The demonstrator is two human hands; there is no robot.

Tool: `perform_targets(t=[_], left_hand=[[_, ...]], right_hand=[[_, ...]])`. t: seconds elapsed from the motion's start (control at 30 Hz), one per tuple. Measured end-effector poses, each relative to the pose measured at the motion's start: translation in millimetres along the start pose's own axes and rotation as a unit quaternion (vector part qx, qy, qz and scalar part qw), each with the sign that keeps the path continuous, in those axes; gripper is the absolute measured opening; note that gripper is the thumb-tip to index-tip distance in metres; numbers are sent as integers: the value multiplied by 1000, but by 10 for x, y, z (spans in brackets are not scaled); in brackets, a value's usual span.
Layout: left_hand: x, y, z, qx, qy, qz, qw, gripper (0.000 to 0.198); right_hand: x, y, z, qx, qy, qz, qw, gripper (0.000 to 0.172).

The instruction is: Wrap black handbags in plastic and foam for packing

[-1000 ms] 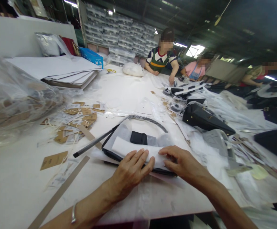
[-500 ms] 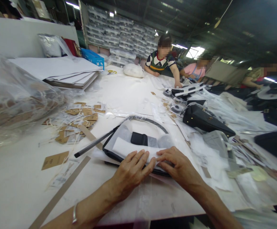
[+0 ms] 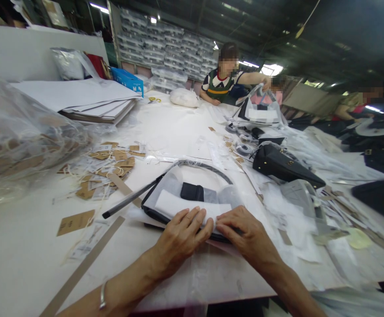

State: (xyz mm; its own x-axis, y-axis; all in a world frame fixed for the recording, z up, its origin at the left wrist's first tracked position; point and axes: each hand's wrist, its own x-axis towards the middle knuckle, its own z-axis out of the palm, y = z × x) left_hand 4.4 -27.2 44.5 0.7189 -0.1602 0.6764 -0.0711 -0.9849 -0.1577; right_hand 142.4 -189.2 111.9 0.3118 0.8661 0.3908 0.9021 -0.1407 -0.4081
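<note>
A black handbag (image 3: 148, 208) lies on the table in front of me, its strap arching away in clear wrap. White foam sheet (image 3: 175, 203) covers its near part, and a black flap or tab (image 3: 192, 192) shows behind the foam. My left hand (image 3: 187, 231) rests on the bag's near edge, fingers stretched over the foam and holding nothing. Beside it, my right hand (image 3: 241, 229) has its thumb and fingers closed on the foam's near edge. The palms hide the bag's front edge.
Brown paper tags (image 3: 121, 158) lie in a pile at left, near a large clear plastic bag (image 3: 30, 127). A black handbag (image 3: 284, 165) and loose wrapping (image 3: 297, 224) cover the right side. Across the table a co-worker (image 3: 223, 81) lifts a wrapped bag (image 3: 261, 110).
The co-worker's arm has risen, lifting a wrapped bag off the far pile. My right fingers have drawn in slightly at the foam's edge; my left hand has barely moved.
</note>
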Motion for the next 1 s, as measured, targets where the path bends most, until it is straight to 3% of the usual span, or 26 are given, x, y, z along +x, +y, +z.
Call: perform_targets(t=[0.33, 0.47, 0.53, 0.63, 0.77, 0.87, 1.0], left_hand=[[-6, 2, -14, -5, -4, 4, 1000, 31], [5, 0, -20, -8, -3, 0, 1000, 29], [17, -7, -39, -11, -11, 1, 1000, 28], [27, -17, -56, -13, -10, 3, 1000, 28], [26, -16, -42, -11, -4, 5, 1000, 28], [26, -11, -32, -12, 1, 4, 1000, 27], [18, -14, -27, -14, 13, 7, 1000, 28]], right_hand=[[18, -54, -66, -26, -31, -64, 997, 12], [-153, -236, -156, -79, -13, -83, 993, 14], [-314, -346, -136, -83, -23, -138, 987, 15], [-616, -423, 44, -107, -33, -233, 966, 17], [-947, -347, 410, -199, -2, -221, 955, 36], [-977, -311, 598, -205, 0, -192, 960, 42], [-824, -401, 696, -80, 3, -217, 973, 25]])
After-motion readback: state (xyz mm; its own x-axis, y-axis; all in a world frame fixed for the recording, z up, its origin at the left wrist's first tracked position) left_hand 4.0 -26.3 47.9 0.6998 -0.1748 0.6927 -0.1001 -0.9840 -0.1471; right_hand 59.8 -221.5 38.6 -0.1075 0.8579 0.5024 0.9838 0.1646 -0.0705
